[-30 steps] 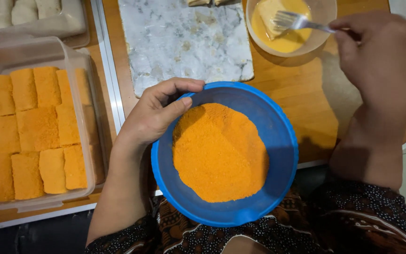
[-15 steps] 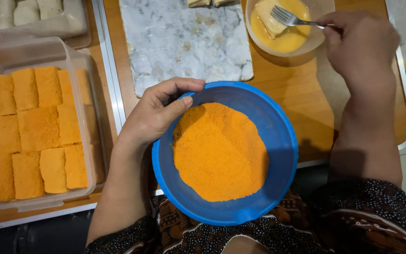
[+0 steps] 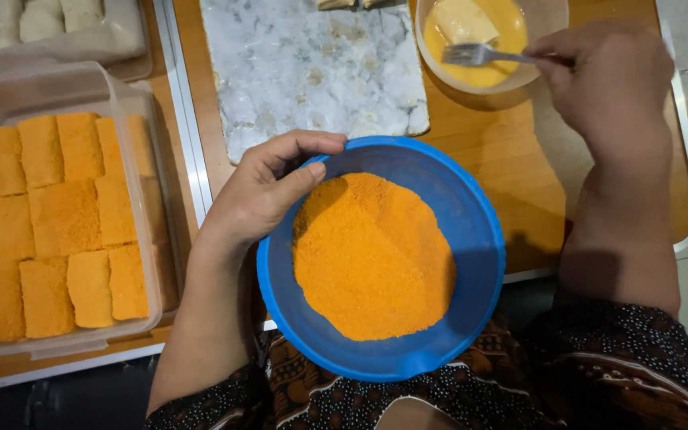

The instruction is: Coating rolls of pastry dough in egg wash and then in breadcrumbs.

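From the head camera, the left hand (image 3: 268, 195) gripped the rim of a blue bowl (image 3: 471, 239), thumb hooked over the edge and fingers curled round the outside. The bowl sat at the near edge of the wooden tabletop (image 3: 511, 163), partly over the person's patterned lap, and held a mound of orange breadcrumbs (image 3: 372, 255). The right hand (image 3: 611, 80) was closed on the handle of a metal fork (image 3: 475, 54), whose tines rested on a pale piece (image 3: 465, 20) lying in yellow batter inside a beige bowl (image 3: 547, 24) at the far edge. A white marble slab (image 3: 312, 72) lay between the two bowls, toward the far left. Beside the tabletop's left edge stood a clear plastic container (image 3: 141, 103) packed with crumb-coated orange rectangles (image 3: 61, 223).
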